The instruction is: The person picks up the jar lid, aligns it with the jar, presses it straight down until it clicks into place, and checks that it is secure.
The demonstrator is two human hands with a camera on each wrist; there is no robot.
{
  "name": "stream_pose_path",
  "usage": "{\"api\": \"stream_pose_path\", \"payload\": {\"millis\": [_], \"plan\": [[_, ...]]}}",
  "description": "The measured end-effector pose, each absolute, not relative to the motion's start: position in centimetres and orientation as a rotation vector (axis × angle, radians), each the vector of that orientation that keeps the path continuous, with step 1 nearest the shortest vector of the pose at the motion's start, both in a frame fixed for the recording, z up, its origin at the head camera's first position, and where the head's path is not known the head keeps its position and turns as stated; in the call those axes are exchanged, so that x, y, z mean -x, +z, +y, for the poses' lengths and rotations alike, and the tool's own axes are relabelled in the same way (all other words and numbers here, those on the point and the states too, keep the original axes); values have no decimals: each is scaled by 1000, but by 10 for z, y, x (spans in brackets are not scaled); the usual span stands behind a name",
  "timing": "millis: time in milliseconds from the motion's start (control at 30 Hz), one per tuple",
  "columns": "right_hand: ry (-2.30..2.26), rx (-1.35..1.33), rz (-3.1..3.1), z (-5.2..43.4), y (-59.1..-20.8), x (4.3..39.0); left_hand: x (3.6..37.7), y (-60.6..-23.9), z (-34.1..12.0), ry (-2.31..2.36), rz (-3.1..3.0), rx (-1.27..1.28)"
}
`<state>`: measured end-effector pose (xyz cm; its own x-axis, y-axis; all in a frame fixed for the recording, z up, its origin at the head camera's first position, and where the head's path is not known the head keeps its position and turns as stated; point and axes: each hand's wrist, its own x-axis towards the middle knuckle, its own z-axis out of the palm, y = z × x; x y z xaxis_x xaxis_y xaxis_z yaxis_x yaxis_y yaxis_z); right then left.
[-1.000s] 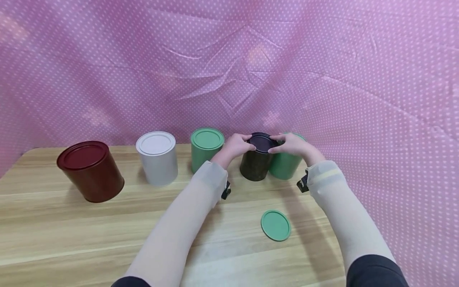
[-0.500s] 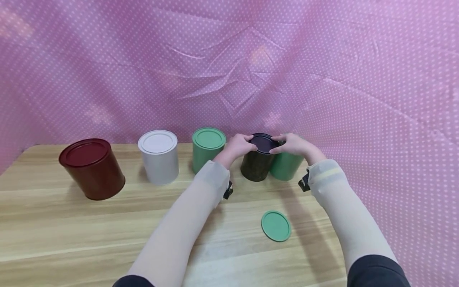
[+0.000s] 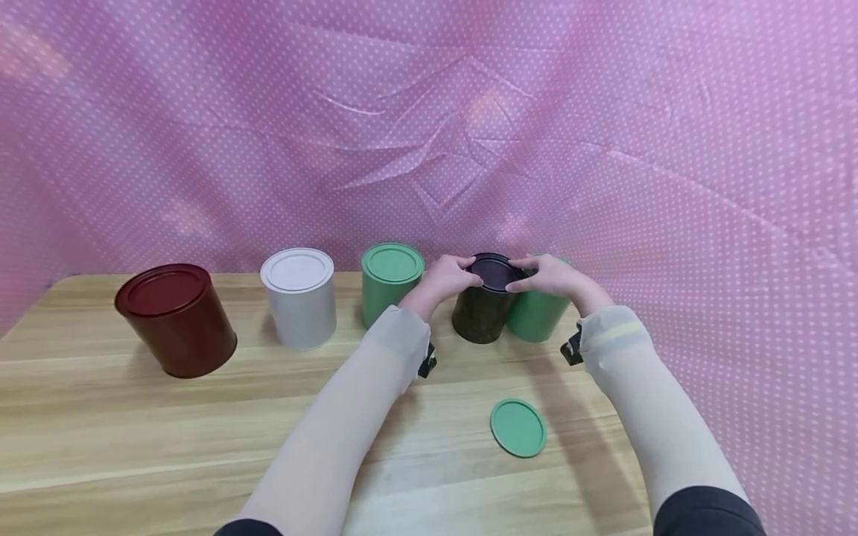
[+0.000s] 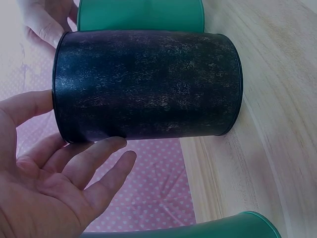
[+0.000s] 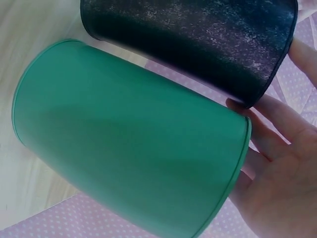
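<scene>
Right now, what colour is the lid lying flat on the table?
Green; the loose lid shows best in the head view.

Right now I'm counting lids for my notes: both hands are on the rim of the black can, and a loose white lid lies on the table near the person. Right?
Not quite. The loose lid is green, not white, as the head view shows. The rest holds: left hand and right hand both hold the black can at its rim.

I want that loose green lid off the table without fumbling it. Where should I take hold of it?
The green lid lies flat on the wooden table, apart from the cans. Probably best to come from above and pinch its thin rim at opposite edges, or slide it toward the near table edge first, since its flat face offers nothing to grip.
</scene>
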<state>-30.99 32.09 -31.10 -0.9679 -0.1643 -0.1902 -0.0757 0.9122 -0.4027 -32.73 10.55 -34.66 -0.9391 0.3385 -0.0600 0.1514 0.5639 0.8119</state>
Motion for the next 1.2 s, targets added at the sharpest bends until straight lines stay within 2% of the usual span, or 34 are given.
{"api": "stream_pose_path", "payload": {"millis": [700, 1000, 1200], "plan": [[-570, 191, 2835, 321, -310, 310, 329, -346, 107, 1288, 2578, -430], [-532, 295, 2925, 318, -306, 301, 333, -334, 107, 946, 2858, -729], [-661, 387, 3014, 319, -308, 274, 310, -337, 100, 1070, 2877, -840]]}}
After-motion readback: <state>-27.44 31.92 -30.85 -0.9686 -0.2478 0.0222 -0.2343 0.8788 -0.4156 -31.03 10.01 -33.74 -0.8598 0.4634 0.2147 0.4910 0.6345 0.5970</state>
